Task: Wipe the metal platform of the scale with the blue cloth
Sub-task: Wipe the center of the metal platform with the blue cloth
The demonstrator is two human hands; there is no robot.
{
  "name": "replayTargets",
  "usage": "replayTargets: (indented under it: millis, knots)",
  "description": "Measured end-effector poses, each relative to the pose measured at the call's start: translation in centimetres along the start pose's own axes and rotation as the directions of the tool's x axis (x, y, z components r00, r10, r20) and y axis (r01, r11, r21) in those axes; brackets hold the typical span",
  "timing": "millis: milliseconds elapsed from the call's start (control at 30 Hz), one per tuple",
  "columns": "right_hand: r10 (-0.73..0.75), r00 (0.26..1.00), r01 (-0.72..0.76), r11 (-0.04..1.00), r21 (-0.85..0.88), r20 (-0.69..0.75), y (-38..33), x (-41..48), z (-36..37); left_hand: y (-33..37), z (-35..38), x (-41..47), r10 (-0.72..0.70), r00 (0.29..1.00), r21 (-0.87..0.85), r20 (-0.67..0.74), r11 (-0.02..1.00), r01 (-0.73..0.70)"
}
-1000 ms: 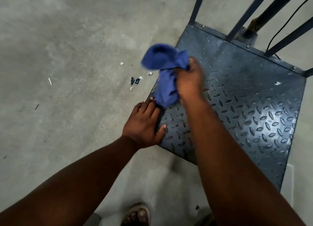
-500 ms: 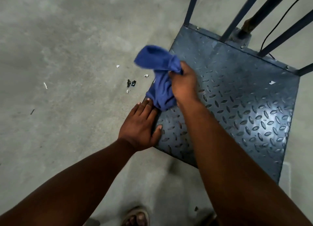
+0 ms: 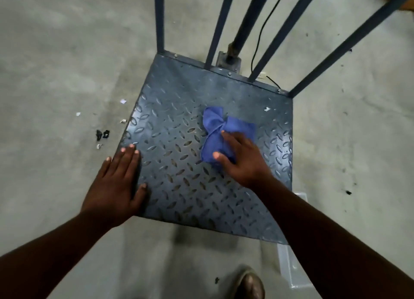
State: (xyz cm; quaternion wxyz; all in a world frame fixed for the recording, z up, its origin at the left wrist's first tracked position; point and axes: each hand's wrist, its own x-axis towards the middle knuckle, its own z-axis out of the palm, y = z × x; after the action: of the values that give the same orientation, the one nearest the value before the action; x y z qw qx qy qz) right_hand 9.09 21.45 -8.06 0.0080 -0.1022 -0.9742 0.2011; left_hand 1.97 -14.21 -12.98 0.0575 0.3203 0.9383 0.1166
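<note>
Head view: the blue cloth (image 3: 226,130) is pressed onto the middle of the metal platform (image 3: 179,110) by the right hand (image 3: 244,164), its fingers (image 3: 231,137) spread flat and gripping nothing. The left hand (image 3: 116,186) is laid flat, fingers straight, on the near-left edge. Soft, light and bunched, the cloth is probably best held under the palm. Its long axis runs near to far, and its twisted tail points towards the uprights (image 3: 160,18).

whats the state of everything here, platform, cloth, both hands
metal platform: bare tread plate, white scrap lying near its far right corner
blue cloth: crumpled, lying on the metal platform under the right hand
right hand: fingers spread, pressing down on the blue cloth
left hand: flat on the metal platform's near left edge, holding nothing
</note>
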Motion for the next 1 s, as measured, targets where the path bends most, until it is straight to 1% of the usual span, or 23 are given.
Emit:
replayTargets:
  millis: [67, 100, 133, 200, 267, 300, 367, 433, 467, 500, 533, 600, 667, 733, 767, 833, 867, 933, 1000]
  knots:
    - [0.119, 0.986, -0.111, 0.991, 0.073, -0.113, 0.3, 0.8, -0.9, 0.8, 0.0, 1.4, -0.004, 1.0, 0.006, 0.029, 1.0, 0.004]
    - [0.133, 0.983, -0.129, 0.991, 0.04, -0.124, 0.5, 1.2, -0.9, 1.4, 0.0, 2.5, 0.004, 0.999, 0.009, 0.047, 1.0, -0.005]
    - [0.106, 0.991, -0.109, 0.993, -0.033, -0.08, 0.7, 1.5, -0.8, 2.2, -0.1, 3.9, 0.021, 0.997, 0.007, 0.068, 1.0, -0.021]
    - [0.024, 0.996, -0.008, 0.986, -0.166, 0.091, 1.3, 1.8, -0.4, 4.4, 0.2, 7.3, 0.074, 0.992, 0.006, 0.105, 0.997, -0.075]
    - [0.009, 0.971, 0.032, 0.986, -0.165, 0.238, 1.7, 2.1, -0.7, 6.9, 0.7, 10.5, 0.132, 0.983, 0.005, 0.131, 0.991, -0.133]
    - [0.0, 0.965, 0.035, 0.991, -0.127, 0.262, 1.7, 2.4, -1.1, 8.0, 0.9, 11.6, 0.133, 0.982, -0.001, 0.131, 0.991, -0.135]
    - [-0.001, 0.976, 0.013, 0.999, -0.052, 0.219, 2.3, 2.7, -2.1, 9.8, 1.6, 12.7, 0.08, 0.992, 0.003, 0.099, 0.997, -0.08]
    - [0.049, 0.994, -0.043, 0.997, -0.061, 0.096, 3.4, 2.6, -3.3, 10.8, 2.1, 12.7, 0.029, 0.999, 0.029, 0.042, 0.999, -0.03]
    - [0.04, 0.999, -0.04, 0.996, -0.083, 0.005, 3.9, 2.5, -3.7, 10.8, 2.2, 12.6, 0.021, 1.0, 0.038, 0.021, 0.999, -0.022]
    - [0.008, 0.998, -0.014, 0.995, -0.104, -0.055, 4.4, 2.2, -3.7, 10.9, 2.2, 12.6, 0.021, 1.0, 0.042, 0.012, 0.999, -0.022]
    - [-0.04, 0.997, 0.032, 0.992, -0.119, -0.067, 4.9, 1.8, -3.2, 10.9, 2.3, 12.6, 0.022, 1.0, 0.043, 0.011, 0.999, -0.023]
    - [-0.134, 0.991, 0.131, 0.98, -0.151, -0.012, 5.3, 1.2, -1.3, 11.0, 2.3, 12.7, 0.019, 1.0, 0.049, -0.002, 0.999, -0.019]
    - [-0.153, 0.988, 0.157, 0.974, -0.164, 0.034, 5.4, 1.3, 0.5, 11.1, 2.3, 12.8, 0.015, 1.0, 0.051, -0.011, 0.999, -0.015]
    - [-0.106, 0.994, 0.108, 0.986, -0.13, 0.023, 6.0, 2.7, 0.4, 11.1, 2.3, 12.9, 0.014, 1.0, 0.056, -0.007, 0.998, -0.013]
    - [-0.051, 0.999, 0.053, 0.991, -0.122, 0.019, 6.6, 3.5, -0.1, 11.1, 2.2, 12.9, 0.013, 1.0, 0.062, -0.001, 0.998, -0.013]
    - [0.062, 0.998, -0.057, 0.985, -0.161, 0.025, 8.1, 4.7, -1.2, 11.1, 2.1, 12.9, 0.004, 1.0, 0.078, 0.005, 0.997, -0.005]
    - [0.099, 0.994, -0.089, 0.98, -0.18, 0.049, 8.7, 5.1, -1.5, 11.1, 2.2, 12.9, -0.002, 1.0, 0.081, 0.003, 0.997, 0.001]
    - [0.099, 0.991, -0.084, 0.985, -0.152, 0.093, 8.6, 5.4, -1.2, 11.0, 2.2, 13.1, -0.007, 1.0, 0.081, 0.007, 0.997, 0.006]
    - [0.022, 0.998, -0.015, 0.991, -0.132, 0.056, 7.1, 5.6, -0.4, 10.9, 2.2, 13.0, -0.007, 1.0, 0.093, 0.023, 0.996, 0.005]
